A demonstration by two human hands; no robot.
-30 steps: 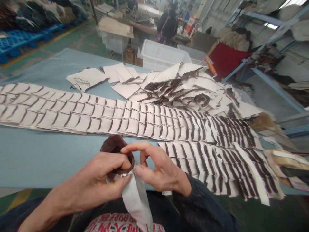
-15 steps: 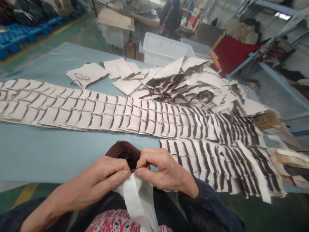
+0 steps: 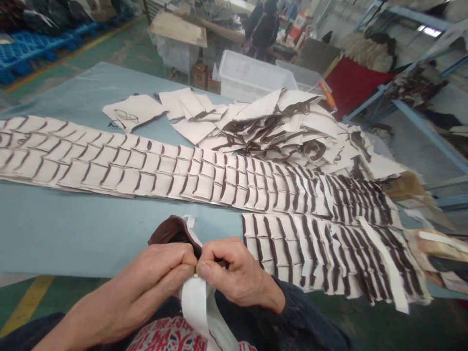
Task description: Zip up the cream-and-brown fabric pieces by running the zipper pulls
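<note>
Both hands pinch one fabric piece, dark brown on one side and pale on the other, in front of my body. My left hand point(image 3: 161, 273) grips its edge between thumb and forefinger. Right beside it, my right hand point(image 3: 234, 270) pinches the same edge, thumbs nearly touching. The brown part of the fabric piece point(image 3: 168, 231) bulges up behind my fingers. From under the pinch a white strip point(image 3: 195, 304) hangs toward my lap. What lies directly between the fingertips is hidden.
Overlapping rows of pale pieces with dark edges point(image 3: 164, 168) run across the blue-covered table point(image 3: 91, 229); a shorter group point(image 3: 288, 243) lies at right. Behind are a loose heap point(image 3: 285, 122), eyeglasses point(image 3: 125, 117), an orange-handled tool point(image 3: 328, 96) and a translucent bin point(image 3: 256, 75).
My hands have shifted slightly left and drawn closer together along the fabric edge. The brown part has tipped left, and a small white end now shows behind it.
</note>
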